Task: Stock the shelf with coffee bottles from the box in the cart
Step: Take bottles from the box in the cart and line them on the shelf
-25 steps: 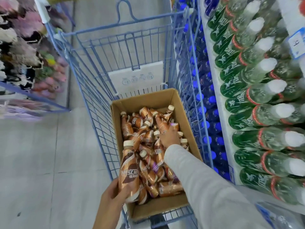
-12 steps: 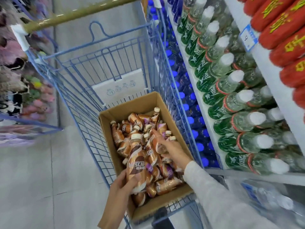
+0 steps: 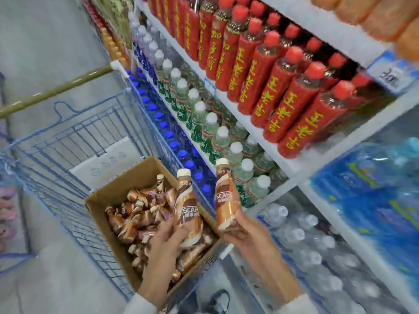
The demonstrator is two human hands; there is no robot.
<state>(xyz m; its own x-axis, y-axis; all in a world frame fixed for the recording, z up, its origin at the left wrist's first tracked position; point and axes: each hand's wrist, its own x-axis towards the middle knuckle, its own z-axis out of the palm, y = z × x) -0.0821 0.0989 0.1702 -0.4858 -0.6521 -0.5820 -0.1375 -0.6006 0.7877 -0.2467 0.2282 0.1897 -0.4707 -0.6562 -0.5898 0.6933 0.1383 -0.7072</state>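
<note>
A cardboard box (image 3: 108, 197) sits in the blue wire cart (image 3: 68, 141), filled with several brown coffee bottles (image 3: 138, 214) lying loose. My left hand (image 3: 166, 240) grips one upright coffee bottle (image 3: 187, 205) with a white cap, above the box's right side. My right hand (image 3: 244, 232) holds a second coffee bottle (image 3: 224, 196) upright, lifted clear of the box and just past the cart's right edge, close to the shelf (image 3: 292, 172) of green bottles.
The shelving on the right holds red bottles (image 3: 272, 87) on an upper level, green bottles (image 3: 213, 137) with white caps below, blue-capped bottles (image 3: 167, 134) beside the cart, clear water bottles (image 3: 313, 245) low down, and blue packs (image 3: 371, 191). Grey floor lies left of the cart.
My right hand has taken a bottle out of the box and raised it toward the shelf. My left hand lifted its bottle higher. The view swung up and right onto the shelves.
</note>
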